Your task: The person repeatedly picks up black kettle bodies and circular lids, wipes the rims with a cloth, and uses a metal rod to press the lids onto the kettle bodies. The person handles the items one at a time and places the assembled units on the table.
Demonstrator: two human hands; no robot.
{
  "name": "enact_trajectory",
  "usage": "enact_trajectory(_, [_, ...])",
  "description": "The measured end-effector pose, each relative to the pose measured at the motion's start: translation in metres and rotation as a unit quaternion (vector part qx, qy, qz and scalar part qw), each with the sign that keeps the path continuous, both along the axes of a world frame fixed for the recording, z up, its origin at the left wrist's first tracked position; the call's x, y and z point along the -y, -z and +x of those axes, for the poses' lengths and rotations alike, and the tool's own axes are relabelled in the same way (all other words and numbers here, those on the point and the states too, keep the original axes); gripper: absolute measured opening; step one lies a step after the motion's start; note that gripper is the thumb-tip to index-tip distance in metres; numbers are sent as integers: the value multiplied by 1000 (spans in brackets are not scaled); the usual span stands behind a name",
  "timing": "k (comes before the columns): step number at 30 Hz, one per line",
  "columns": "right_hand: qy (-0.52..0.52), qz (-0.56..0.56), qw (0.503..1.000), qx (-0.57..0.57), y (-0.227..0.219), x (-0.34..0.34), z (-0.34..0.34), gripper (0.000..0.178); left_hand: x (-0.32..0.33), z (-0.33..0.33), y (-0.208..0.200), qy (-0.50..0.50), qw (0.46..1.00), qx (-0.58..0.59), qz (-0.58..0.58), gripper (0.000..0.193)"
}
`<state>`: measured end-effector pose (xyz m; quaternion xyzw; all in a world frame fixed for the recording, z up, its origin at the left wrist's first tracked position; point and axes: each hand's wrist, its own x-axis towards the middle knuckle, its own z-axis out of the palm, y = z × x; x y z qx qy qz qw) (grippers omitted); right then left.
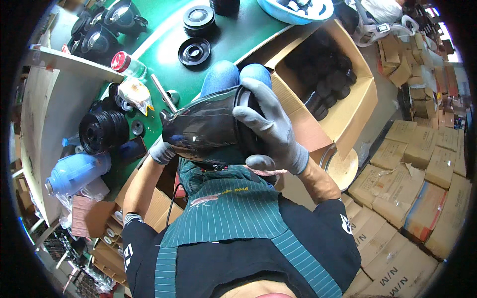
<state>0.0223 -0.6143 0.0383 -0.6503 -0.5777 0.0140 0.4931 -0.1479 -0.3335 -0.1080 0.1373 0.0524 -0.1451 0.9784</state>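
Observation:
A dark, glossy, see-through jug (202, 130) lies on its side across my lap, in front of my apron. My right hand (276, 126), in a grey glove, wraps its spread thumb and fingers round the black cap-like piece (246, 130) at the jug's right end. At the left end, my gloved left hand (161, 151) grips the jug from below, its fingers partly hidden behind it. Just beyond that end, a metal rod (164, 93) slants up from the green table. Black round lids (194, 51) lie on the table ahead.
To the right stands an open cardboard box (365, 102) holding black parts. A red-lidded jar (130, 64), a stack of black discs (105, 130) and a blue thermos (79, 173) are at the left. Dark jugs (119, 17) stand far left; a blue basin (293, 17) is far ahead.

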Motion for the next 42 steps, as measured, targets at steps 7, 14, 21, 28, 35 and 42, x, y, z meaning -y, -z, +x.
enact_trajectory(7, [53, 32, 964, -259, 20, 2, -2, 74, -6, -3, -48, -226, 738, 83, 630, 46])
enact_trajectory(14, [32, -171, 805, -567, -1, 12, 19, 58, -1, 26, -116, -265, 411, 248, 836, 38])
enact_trajectory(21, [-1, 7, 986, -168, 25, 5, 0, 113, -2, -1, 7, -278, 784, 21, 554, 33])
enact_trajectory(28, [43, -11, 925, -378, 8, -7, 4, 70, 0, 16, -88, -281, 497, 119, 813, 39])
enact_trajectory(35, [25, -40, 987, -151, 9, 2, -7, 113, -14, -2, -26, -281, 789, 69, 542, 37])
enact_trajectory(42, [-20, 48, 978, -203, 7, -6, -10, 93, -27, -53, -31, -171, 888, 47, 423, 38])
